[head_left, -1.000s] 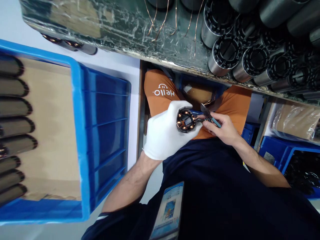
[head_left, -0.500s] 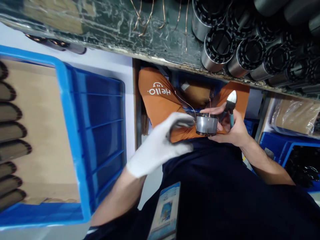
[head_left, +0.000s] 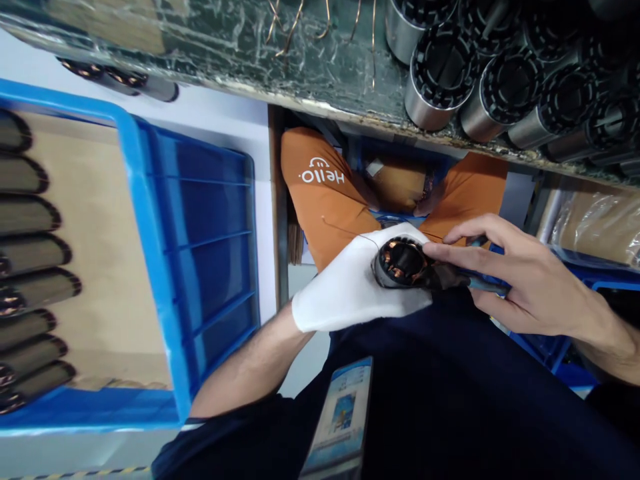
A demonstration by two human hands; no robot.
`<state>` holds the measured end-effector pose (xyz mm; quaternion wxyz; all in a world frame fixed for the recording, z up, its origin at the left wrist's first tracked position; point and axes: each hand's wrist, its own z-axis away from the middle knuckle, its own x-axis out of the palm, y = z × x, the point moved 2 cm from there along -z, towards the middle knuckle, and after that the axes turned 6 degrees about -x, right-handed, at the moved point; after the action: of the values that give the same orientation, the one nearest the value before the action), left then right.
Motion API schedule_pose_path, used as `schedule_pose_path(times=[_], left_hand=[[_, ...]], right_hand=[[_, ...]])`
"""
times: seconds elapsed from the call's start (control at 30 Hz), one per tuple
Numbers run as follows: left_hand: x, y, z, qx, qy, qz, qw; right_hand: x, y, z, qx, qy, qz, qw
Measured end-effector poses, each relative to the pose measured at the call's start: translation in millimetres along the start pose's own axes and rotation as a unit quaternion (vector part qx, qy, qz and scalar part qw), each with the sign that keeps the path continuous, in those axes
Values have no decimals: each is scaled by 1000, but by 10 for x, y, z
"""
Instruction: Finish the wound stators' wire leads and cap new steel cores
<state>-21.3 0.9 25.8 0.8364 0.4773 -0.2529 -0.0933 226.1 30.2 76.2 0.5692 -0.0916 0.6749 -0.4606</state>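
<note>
My left hand (head_left: 345, 283), in a white glove, is wrapped round a motor stator (head_left: 400, 262) with copper windings inside a dark slotted ring. The stator's open end faces up toward me. A thin copper wire (head_left: 367, 238) sticks out from it to the left. My bare right hand (head_left: 530, 277) holds diagonal cutters (head_left: 480, 281) by their handles. The cutters' dark jaws lie against the right side of the stator's rim; whether they grip a wire cannot be made out.
Metal stators (head_left: 443, 77) stand in rows on the green bench (head_left: 215, 47) at the top right, with loose copper wires (head_left: 373, 47) beside them. At left, a blue crate (head_left: 150, 267) holds several wound stators (head_left: 35, 250). A cardboard-coloured box (head_left: 400, 183) lies between the knees.
The stator has passed from my right hand into my left and turned its open end upward. My right hand has moved right and brought the cutters to the stator's rim.
</note>
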Motion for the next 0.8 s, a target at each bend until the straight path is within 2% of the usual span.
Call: schedule_pose_path(times=[0.23, 0.6, 0.7, 0.8], left_hand=[[32, -12, -5, 3, 0, -65, 998], [33, -34, -21, -25, -5, -87, 996], [39, -98, -51, -34, 20, -99, 994], [62, -135, -91, -15, 76, -142, 987]], right_hand=[[-58, 6, 30, -27, -27, 52, 998], [-19, 26, 94, -33, -13, 91, 995], [-3, 36, 116, 3, -28, 84, 996], [33, 57, 104, 11, -13, 83, 996]])
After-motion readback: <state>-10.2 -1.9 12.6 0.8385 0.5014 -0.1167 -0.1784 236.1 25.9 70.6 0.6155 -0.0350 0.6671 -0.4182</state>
